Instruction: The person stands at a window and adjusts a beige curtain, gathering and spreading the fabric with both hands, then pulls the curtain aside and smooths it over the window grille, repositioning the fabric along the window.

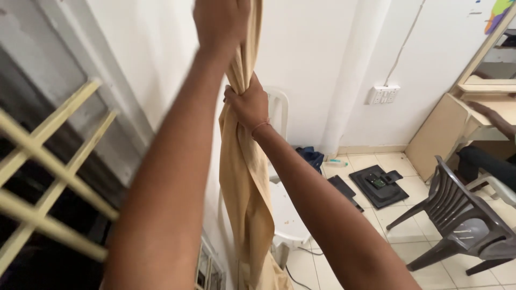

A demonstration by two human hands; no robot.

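Observation:
A tan curtain (244,177) hangs bunched down the white wall next to a window with a yellow grille (48,177). My left hand (220,21) is raised to the top of the frame and grips the gathered cloth high up. Lower down, my right hand (248,103) squeezes the same bunch of curtain; a thin band circles its wrist. Both arms stretch upward from the bottom of the view. Below my right hand the cloth falls loose to the floor.
A white plastic chair (285,215) stands right behind the curtain. A grey plastic chair (462,215) sits at the right on the tiled floor, near black flat devices (379,185). Another person's arm (494,119) rests on a wooden desk (446,129). A wall socket (383,94) is mounted nearby.

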